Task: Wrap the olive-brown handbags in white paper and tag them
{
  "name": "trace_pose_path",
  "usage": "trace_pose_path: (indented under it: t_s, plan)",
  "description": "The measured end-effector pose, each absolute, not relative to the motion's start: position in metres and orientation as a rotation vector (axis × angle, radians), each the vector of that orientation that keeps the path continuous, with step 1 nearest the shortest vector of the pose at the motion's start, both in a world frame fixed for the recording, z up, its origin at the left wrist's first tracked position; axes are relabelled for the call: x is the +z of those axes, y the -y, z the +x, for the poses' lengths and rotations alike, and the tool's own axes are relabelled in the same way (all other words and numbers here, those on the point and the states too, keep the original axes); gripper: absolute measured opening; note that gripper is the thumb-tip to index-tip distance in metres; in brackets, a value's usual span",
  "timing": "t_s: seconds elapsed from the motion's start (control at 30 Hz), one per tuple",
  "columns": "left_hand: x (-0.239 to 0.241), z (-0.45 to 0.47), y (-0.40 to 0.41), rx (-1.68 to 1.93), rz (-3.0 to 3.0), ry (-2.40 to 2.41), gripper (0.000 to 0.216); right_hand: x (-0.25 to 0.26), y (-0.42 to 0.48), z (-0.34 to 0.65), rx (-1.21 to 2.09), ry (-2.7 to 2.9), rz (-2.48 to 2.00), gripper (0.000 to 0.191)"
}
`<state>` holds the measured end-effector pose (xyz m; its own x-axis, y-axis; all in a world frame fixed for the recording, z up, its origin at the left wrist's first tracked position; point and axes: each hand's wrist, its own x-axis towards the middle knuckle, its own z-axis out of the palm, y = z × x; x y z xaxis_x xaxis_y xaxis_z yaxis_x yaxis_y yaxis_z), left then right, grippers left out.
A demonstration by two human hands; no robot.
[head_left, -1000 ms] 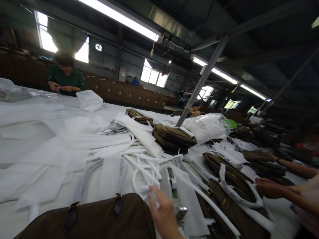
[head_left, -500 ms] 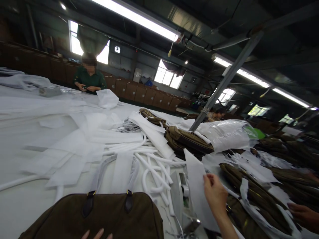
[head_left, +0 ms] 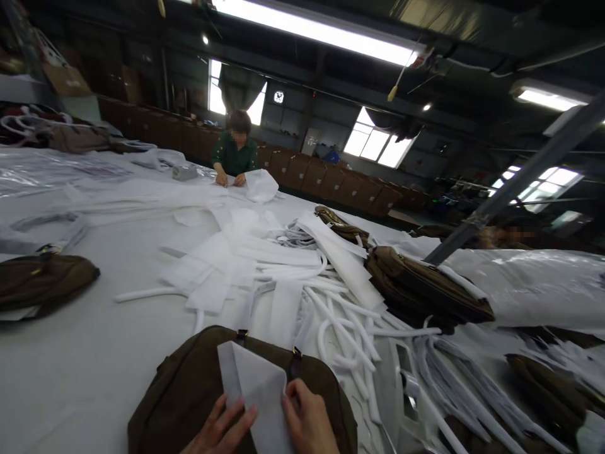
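A dark olive-brown fabric bag (head_left: 184, 391) lies in front of me, its two wrapped handles (head_left: 302, 318) stretched away across the table. Over the bag is a white foam-like sheet (head_left: 262, 391) with a fold along its left side. My right hand (head_left: 309, 416) pinches the sheet's right edge between thumb and curled fingers. At the lower left of the sheet, my left hand (head_left: 224, 425) rests with fingers stretched and spread on it; its thumb is hidden. To the right of the bag stands a grey tape dispenser (head_left: 394, 384).
White tubes (head_left: 343, 334) and loose white sheets (head_left: 208, 271) are heaped beyond the bag. Another brown bag (head_left: 45, 280) lies at left, one more (head_left: 420, 284) at right beside a slanted metal post (head_left: 477, 217). A person in green (head_left: 235, 154) works across the table.
My right hand has brought the white sheet from beside the tape dispenser onto the bag. My left hand has come onto the sheet. The view has turned left.
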<state>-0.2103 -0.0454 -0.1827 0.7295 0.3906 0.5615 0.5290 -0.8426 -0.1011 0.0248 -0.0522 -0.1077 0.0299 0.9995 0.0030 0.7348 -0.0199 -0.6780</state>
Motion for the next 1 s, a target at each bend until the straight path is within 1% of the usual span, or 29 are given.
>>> trace_pose_path:
  t_s: [0.07,0.13,0.17,0.2,0.27,0.3,0.33,0.4,0.47,0.57,0.63,0.7,0.77,0.83,0.9,0.97,1.0]
  plan:
    - [-0.172,-0.206,0.044,-0.729,-2.7,0.584,0.049,-0.106,0.055,0.035,0.693,1.878,-1.844,0.016]
    - [-0.158,-0.201,0.041,-0.708,-2.741,0.472,0.038,-0.092,0.04,0.058,0.622,1.909,-1.903,0.024]
    - [-0.153,-0.199,0.039,-0.722,-2.767,0.44,0.034,-0.085,0.026,0.074,0.535,1.885,-1.96,0.03]
    - [-0.148,-0.198,0.038,-0.735,-2.798,0.42,0.032,-0.079,0.01,0.091,0.356,1.817,-2.037,0.033]
    - [-0.143,-0.197,0.037,-0.73,-2.859,0.411,0.034,-0.075,-0.026,0.123,-0.022,1.714,-2.276,0.032]
    - [-0.142,-0.197,0.036,-0.694,-2.893,0.411,0.036,-0.077,-0.042,0.137,-0.14,1.694,-2.407,0.034]
    - [-0.14,-0.198,0.036,-0.643,-2.93,0.408,0.039,-0.082,-0.057,0.148,-0.169,1.679,-2.476,0.034]
    - [-0.136,-0.201,0.036,-0.555,-3.002,0.401,0.044,-0.094,-0.077,0.16,-0.145,1.683,-2.571,0.034]
    - [-0.128,-0.203,0.036,-0.484,-3.094,0.421,0.048,-0.104,-0.087,0.162,-0.081,1.735,-2.573,0.032]
    - [-0.115,-0.206,0.038,-0.407,-3.3,0.509,0.059,-0.103,-0.086,0.156,-0.024,1.861,-2.506,0.023]
    - [-0.108,-0.208,0.039,-0.381,-3.446,0.56,0.07,-0.088,-0.076,0.15,-0.015,1.885,-2.484,0.024]
    - [-0.104,-0.208,0.04,-0.323,-3.553,0.599,0.078,-0.065,-0.055,0.14,-0.06,1.837,-2.45,0.033]
    - [-0.106,-0.209,0.042,-0.25,-3.601,0.635,0.083,-0.042,-0.021,0.123,-0.083,1.821,-2.284,0.041]
    - [-0.11,-0.209,0.044,-0.254,-3.601,0.657,0.089,-0.032,0.019,0.096,-0.001,1.912,-1.998,0.04]
    - [-0.116,-0.21,0.046,-0.317,-3.583,0.66,0.093,-0.041,0.058,0.065,0.15,2.057,-1.773,0.036]
    - [-0.119,-0.21,0.048,-0.354,-3.574,0.662,0.095,-0.068,0.09,0.037,0.228,2.159,-1.723,0.039]
    - [-0.118,-0.211,0.049,-0.359,-3.577,0.663,0.095,-0.086,0.102,0.027,0.205,2.199,-1.751,0.04]
